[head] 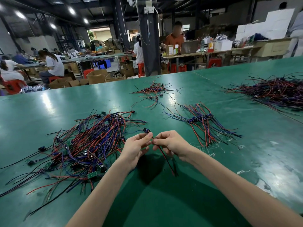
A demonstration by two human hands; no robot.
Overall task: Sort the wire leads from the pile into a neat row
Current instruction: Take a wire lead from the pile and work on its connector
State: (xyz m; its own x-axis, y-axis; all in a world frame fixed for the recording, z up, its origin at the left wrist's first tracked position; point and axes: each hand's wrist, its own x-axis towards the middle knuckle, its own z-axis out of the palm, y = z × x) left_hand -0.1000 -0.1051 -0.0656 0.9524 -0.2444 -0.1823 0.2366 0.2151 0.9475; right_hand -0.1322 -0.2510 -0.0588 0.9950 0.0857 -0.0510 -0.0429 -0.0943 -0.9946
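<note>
A tangled pile of red, blue and black wire leads (85, 145) lies on the green table to my left. To the right, a sorted row of leads (203, 123) lies fanned with blue connectors lined up. Both hands hold one wire lead (167, 159) above the table between pile and row. My left hand (136, 148) pinches it just under its small dark connector (146, 129). My right hand (170, 143) pinches the red and black wires, which hang down toward me.
A smaller loose bunch of leads (154, 92) lies farther back at centre, and a large heap (275, 90) sits at the far right. The green table (213, 185) carries bits of clear scrap near the row. People work at benches beyond the table's far edge.
</note>
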